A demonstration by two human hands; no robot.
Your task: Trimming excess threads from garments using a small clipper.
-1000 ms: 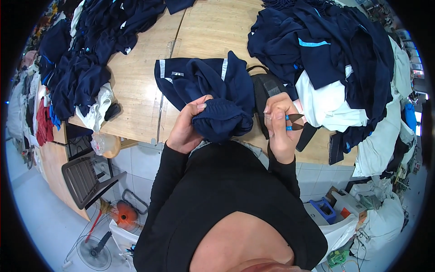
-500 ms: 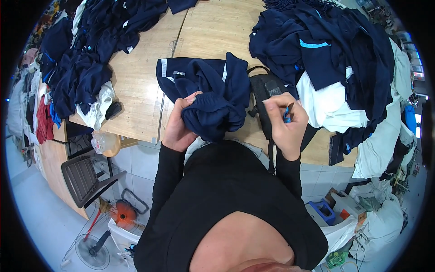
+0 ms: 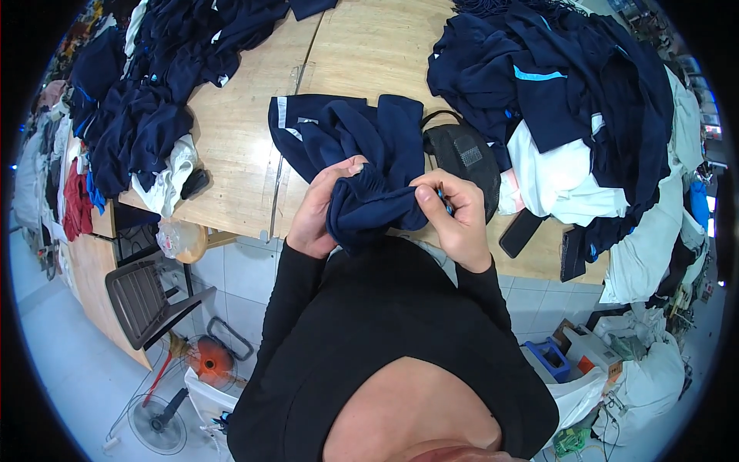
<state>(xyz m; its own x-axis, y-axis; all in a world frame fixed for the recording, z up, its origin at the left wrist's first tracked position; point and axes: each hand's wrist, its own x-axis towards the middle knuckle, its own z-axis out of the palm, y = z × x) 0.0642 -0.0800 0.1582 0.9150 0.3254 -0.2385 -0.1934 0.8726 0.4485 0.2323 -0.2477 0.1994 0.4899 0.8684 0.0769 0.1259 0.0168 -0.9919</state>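
A navy garment (image 3: 358,123) with white strips lies on the table in front of me, its near end lifted and bunched. My left hand (image 3: 319,208) is closed on a gathered, elastic-looking part, thumb on top. My right hand (image 3: 459,219) pinches the same garment's edge between thumb and forefinger, pulling the cloth taut between the hands. Tucked in the right hand's curled fingers is a small blue and dark metal tool (image 3: 445,202), mostly hidden, perhaps thread snips. Just beyond that hand lies a black bag (image 3: 469,154).
Piles of navy garments lie at left (image 3: 135,135) and right (image 3: 554,85), the right one with white cloth (image 3: 550,173). A dark phone (image 3: 522,233) rests near the table's front edge. A brown chair (image 3: 142,300) and a fan (image 3: 158,423) stand at lower left.
My right hand has moved left and down from above the bag and taken hold of the garment's edge. The bunched cloth has shifted slightly right; the phone has come into view.
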